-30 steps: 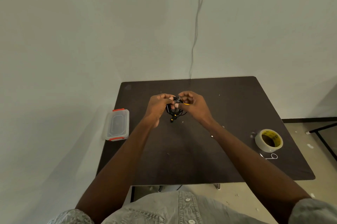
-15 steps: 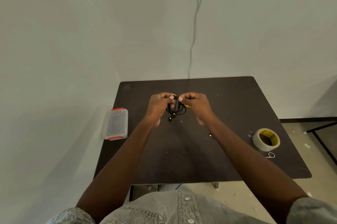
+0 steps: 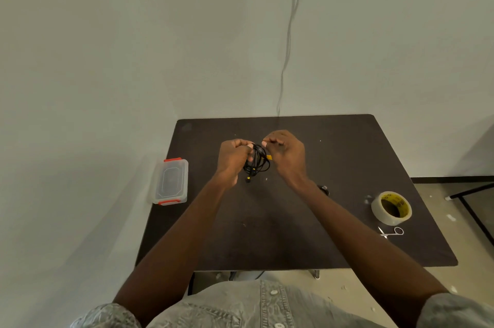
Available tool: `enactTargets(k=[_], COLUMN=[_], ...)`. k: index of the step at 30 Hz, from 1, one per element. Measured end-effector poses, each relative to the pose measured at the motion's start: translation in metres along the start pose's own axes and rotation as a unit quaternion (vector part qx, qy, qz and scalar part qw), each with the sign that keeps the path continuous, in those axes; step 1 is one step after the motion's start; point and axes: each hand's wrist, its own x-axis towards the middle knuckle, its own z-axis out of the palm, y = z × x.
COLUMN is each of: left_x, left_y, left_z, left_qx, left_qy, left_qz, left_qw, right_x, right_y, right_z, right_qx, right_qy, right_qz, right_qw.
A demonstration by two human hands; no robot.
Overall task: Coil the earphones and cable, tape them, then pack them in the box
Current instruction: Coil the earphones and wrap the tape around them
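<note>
Both of our hands, left hand (image 3: 234, 159) and right hand (image 3: 287, 155), pinch the black coiled earphones (image 3: 256, 164) held between them above the table (image 3: 347, 156), apparently not yet taped, with tape roll (image 3: 391, 207) to the right and closed box (image 3: 171, 180) to the left.

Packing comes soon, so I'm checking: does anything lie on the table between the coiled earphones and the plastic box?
Nothing visible does. Both hands hold the earphones above the table; the box, lid shut, sits at its left edge.

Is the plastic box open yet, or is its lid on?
Lid on: the clear box at the table's left edge shows its lid on top, with orange clips at both ends.
</note>
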Motion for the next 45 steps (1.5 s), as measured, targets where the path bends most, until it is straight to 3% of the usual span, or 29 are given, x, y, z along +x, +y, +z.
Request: enactTargets(k=[2, 9, 13, 16, 21, 29, 34, 41, 45], left_x=[0.0, -0.001, 0.0, 0.0, -0.002, -0.006, -0.007, -0.006, -0.003], left_y=[-0.001, 0.001, 0.0, -0.001, 0.0, 0.001, 0.002, 0.005, 0.006], left_z=[-0.002, -0.003, -0.002, -0.001, -0.001, 0.0, 0.001, 0.004, 0.003], left_qx=[-0.004, -0.013, -0.043, -0.052, -0.042, -0.015, -0.001, -0.009, -0.034], left_qy=[0.007, 0.007, 0.009, 0.009, 0.009, -0.002, -0.005, 0.009, 0.019], left_qz=[-0.005, 0.009, 0.003, 0.001, 0.006, 0.025, 0.028, 0.012, -0.008], left_qw=[1.0, 1.0, 0.999, 0.999, 0.999, 1.0, 1.0, 1.0, 0.999], right_x=[0.001, 0.006, 0.002, 0.001, 0.003, 0.012, 0.014, 0.005, 0.003], right_y=[-0.001, 0.007, 0.006, 0.002, -0.008, -0.015, -0.014, -0.003, 0.002], right_z=[0.0, 0.001, 0.001, 0.002, -0.003, -0.007, -0.004, 0.005, 0.007], right_qx=[-0.004, 0.028, 0.014, 0.013, 0.164, 0.196, 0.188, 0.084, 0.061], right_qy=[-0.003, -0.037, 0.01, -0.013, -0.038, -0.074, -0.067, 0.011, 0.024], right_qz=[0.003, 0.133, 0.147, 0.177, 0.297, 0.382, 0.344, 0.164, 0.153], right_qw=[1.0, 0.99, 0.989, 0.984, 0.94, 0.9, 0.918, 0.983, 0.986])
